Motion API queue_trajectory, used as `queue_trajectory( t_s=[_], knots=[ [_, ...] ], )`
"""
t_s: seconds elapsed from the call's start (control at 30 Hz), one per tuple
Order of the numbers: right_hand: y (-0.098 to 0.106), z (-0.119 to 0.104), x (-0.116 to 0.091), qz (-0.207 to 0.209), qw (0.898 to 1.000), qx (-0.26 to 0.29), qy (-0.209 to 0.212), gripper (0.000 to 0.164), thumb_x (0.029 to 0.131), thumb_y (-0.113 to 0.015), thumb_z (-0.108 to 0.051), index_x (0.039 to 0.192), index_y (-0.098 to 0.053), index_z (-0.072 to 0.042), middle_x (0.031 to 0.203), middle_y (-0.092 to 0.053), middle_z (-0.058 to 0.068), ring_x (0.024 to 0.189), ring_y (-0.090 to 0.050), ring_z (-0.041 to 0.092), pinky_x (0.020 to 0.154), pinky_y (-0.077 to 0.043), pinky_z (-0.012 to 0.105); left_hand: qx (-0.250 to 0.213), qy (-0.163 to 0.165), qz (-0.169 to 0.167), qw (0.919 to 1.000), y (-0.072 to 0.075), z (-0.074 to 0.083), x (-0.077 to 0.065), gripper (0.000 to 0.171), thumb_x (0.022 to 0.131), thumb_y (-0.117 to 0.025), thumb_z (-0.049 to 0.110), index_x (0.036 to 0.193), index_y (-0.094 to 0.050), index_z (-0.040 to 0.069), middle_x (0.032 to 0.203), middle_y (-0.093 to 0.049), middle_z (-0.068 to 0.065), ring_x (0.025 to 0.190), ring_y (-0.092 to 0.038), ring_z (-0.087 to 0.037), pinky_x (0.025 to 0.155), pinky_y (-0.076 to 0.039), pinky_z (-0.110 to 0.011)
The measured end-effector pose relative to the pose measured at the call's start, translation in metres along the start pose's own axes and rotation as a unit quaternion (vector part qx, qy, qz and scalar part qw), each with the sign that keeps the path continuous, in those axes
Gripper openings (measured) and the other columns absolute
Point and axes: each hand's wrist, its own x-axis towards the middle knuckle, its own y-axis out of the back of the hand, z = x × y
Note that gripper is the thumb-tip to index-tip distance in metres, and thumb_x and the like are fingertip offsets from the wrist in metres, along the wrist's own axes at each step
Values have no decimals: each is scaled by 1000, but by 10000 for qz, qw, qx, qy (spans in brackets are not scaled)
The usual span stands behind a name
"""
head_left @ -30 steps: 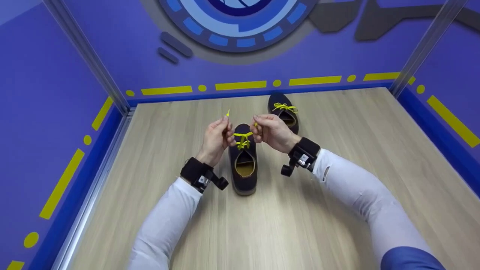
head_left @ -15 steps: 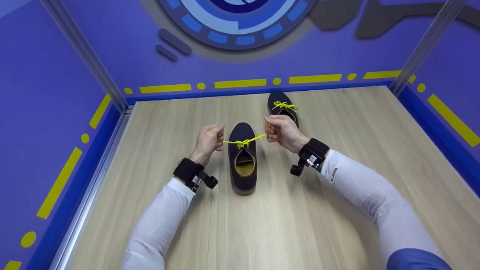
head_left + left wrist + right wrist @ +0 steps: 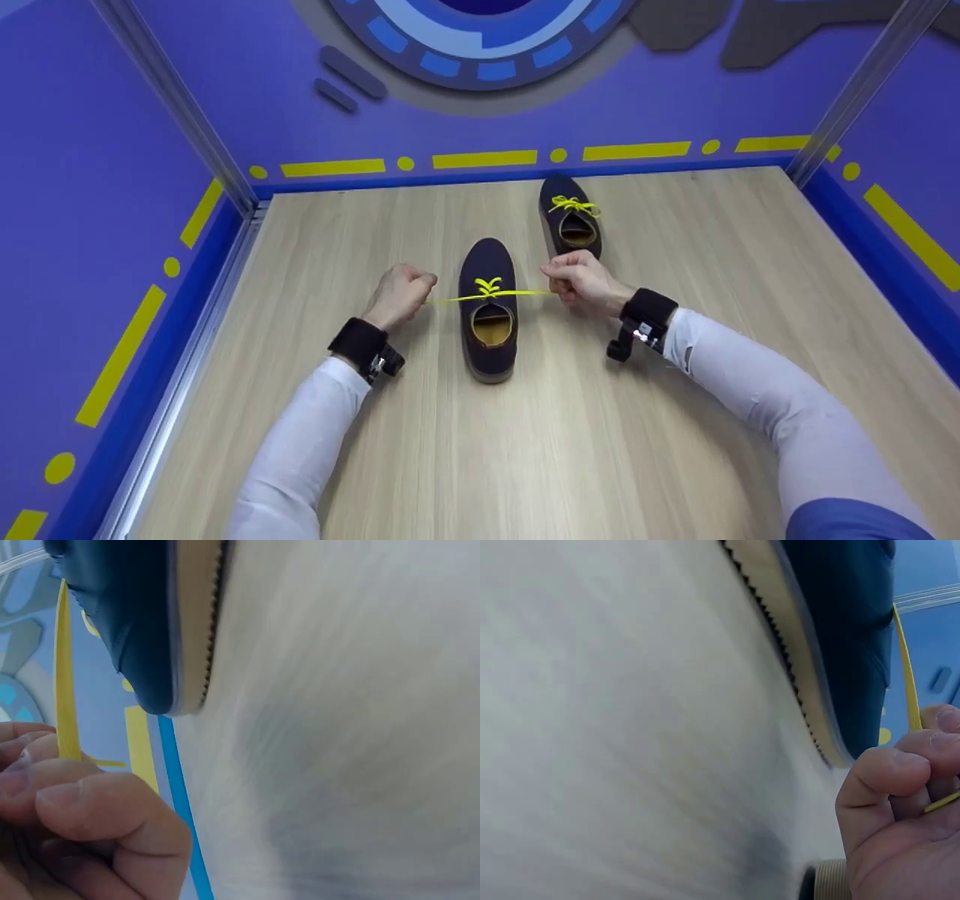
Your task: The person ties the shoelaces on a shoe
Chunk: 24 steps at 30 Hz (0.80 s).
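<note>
A dark shoe (image 3: 488, 257) with yellow lacing stands in the middle of the table, its toe toward the back wall. To its left, my left hand (image 3: 400, 296) grips one end of the yellow shoelace (image 3: 529, 292). On the other side, my right hand (image 3: 586, 280) pinches the opposite end. Between the hands the lace runs taut and nearly straight across the shoe, just ahead of its opening. In the left wrist view, the lace (image 3: 66, 690) enters my curled fingers. The right wrist view shows the lace (image 3: 907, 671) passing into my fist, with a tail beneath the fingers.
A second dark shoe (image 3: 556, 196) with a tied yellow bow stands behind and to the right, close to my right hand. The wooden table (image 3: 480, 465) is bounded by a blue back wall (image 3: 225, 112) and side walls with metal corner posts.
Both hands have drawn apart and come lower and nearer, pulling the lace ends outward. The slack crossing above the shoe has tightened into a straight line. The shoe stays in place.
</note>
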Motion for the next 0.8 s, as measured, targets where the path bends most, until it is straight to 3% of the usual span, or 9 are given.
queue_trajectory(
  t_s=[0.1, 0.23, 0.33, 0.4, 0.5, 0.57, 0.63, 0.73, 0.8],
  knots=[
    [1, 2, -1, 60, 10000, -62, 11, 47, 106, -61, -10, 75, -34, 12, 59, -40, 3, 50, -33, 14, 51, -22, 36, -122, -21, 8, 9999, 1, -3, 0, 40, 91, -54, 22, 54, -39, 22, 49, -38, 10, 42, -33, -7, 42, -25, -24],
    [0, 4, -1, 88, 9997, -216, 90, 46, 103, -65, -11, 77, -41, 18, 60, -51, 4, 51, -42, 15, 49, -32, 33, -1253, 179, -335, 9914, 0, -9, -1, 41, 97, -53, 18, 57, -43, 18, 53, -38, 9, 45, -32, -7, 42, -27, -23],
    [2, 3, -4, 138, 9982, -499, 315, 45, 100, -69, -10, 81, -51, 26, 66, -65, 12, 56, -54, 15, 52, -45, 30, -1707, 332, -451, 9837, 3, -9, -4, 40, 102, -57, 21, 66, -57, 3, 58, -49, 1, 48, -44, -13, 45, -37, -26],
    [4, 1, -6, 265, 9956, -711, 543, 41, 99, -71, -8, 83, -57, 28, 75, -73, 21, 64, -63, 15, 58, -52, 27, -1546, 352, -310, 9869, 6, -7, -6, 38, 103, -61, 26, 87, -69, -8, 71, -64, -8, 57, -61, -24, 54, -53, -33],
    [5, -3, -9, 576, 9852, -1338, 899, 31, 96, -74, -5, 84, -65, 22, 88, -77, 25, 76, -70, 12, 67, -55, 22, -460, 283, 225, 9983, 12, -3, -9, 51, 102, -64, 36, 127, -68, -8, 110, -74, -16, 91, -73, -34, 81, -60, -43],
    [3, -5, -11, 745, 9701, -1990, 1170, 24, 94, -78, -7, 85, -68, 13, 90, -78, 19, 78, -69, 12, 67, -52, 19, 257, 201, 495, 9982, 13, 2, -12, 58, 100, -65, 40, 142, -62, 0, 132, -69, -17, 111, -70, -35, 97, -56, -47],
    [1, -8, -14, 909, 9443, -2796, 1481, 17, 90, -82, -11, 88, -71, 1, 86, -76, 11, 74, -67, 13, 63, -48, 19, 779, 35, 498, 9957, 11, 9, -14, 60, 98, -66, 41, 147, -60, 6, 142, -65, -14, 119, -67, -32, 102, -52, -47],
    [-5, -12, -15, 1041, 9031, -3702, 1909, 17, 85, -84, -15, 96, -73, -8, 77, -70, 7, 63, -61, 19, 58, -45, 23, 828, -312, -75, 9960, 5, 22, -18, 55, 96, -68, 36, 143, -65, 7, 140, -68, -13, 121, -66, -30, 104, -51, -46],
    [-10, -14, -14, 993, 8888, -3993, 2016, 22, 85, -83, -14, 104, -75, -7, 79, -71, 9, 59, -62, 24, 56, -44, 25, 612, -452, -610, 9952, 0, 30, -20, 50, 95, -70, 31, 137, -69, 4, 132, -72, -13, 114, -69, -28, 99, -55, -42]
  ],
)
